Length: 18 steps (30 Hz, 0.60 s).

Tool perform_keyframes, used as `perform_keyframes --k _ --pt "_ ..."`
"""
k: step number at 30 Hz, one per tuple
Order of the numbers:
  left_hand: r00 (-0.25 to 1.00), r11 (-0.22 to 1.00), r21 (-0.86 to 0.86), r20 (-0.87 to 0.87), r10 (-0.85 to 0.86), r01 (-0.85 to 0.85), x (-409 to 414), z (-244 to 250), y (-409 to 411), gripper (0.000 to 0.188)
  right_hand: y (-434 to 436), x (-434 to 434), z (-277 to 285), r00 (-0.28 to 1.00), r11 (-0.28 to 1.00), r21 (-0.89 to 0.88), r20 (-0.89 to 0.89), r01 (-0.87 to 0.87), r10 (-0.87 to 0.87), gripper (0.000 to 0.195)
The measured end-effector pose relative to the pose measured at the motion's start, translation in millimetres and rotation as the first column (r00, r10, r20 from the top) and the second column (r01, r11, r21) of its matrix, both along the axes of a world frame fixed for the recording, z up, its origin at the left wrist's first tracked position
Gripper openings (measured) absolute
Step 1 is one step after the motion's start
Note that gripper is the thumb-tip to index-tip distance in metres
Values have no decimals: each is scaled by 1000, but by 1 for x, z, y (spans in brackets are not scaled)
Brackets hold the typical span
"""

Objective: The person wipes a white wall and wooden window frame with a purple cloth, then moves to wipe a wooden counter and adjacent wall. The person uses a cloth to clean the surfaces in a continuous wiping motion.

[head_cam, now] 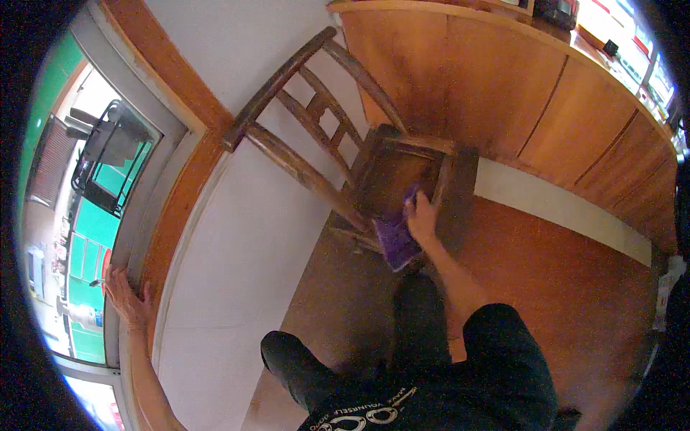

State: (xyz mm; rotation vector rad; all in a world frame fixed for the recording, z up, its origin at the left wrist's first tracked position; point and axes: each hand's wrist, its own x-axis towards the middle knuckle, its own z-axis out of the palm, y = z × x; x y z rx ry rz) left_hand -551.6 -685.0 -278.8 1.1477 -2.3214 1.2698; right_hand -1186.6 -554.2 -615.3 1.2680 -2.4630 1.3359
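A purple cloth point(397, 240) lies under my right hand point(422, 218), whose fingers are bent on it at the near part of the seat of a wooden chair point(399, 175). The cloth's lower end hangs over the seat's near edge. Slanting up to the left, the chair's slatted back point(283, 86) stands near the white wall. My left hand point(126, 299) rests on the window's frame and sill at the far left, with nothing seen in it and its fingers spread.
A wood-panelled counter point(501, 81) curves behind the chair. Through the window point(86, 242) show a black folding rack or chair and a green surface. Below are a reddish-brown floor point(555, 269) and my knees.
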Motion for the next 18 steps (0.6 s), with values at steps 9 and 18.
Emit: perform_keyframes --k 9,18 --pt "998 989 -149 54 13 -5 4 -4 -2 66 0 15 4 978 948 239 78 -209 196 25" --pt "965 870 462 -255 -59 175 -237 -107 72 77 -1 11 -7 992 994 77 101 -81 73 41"
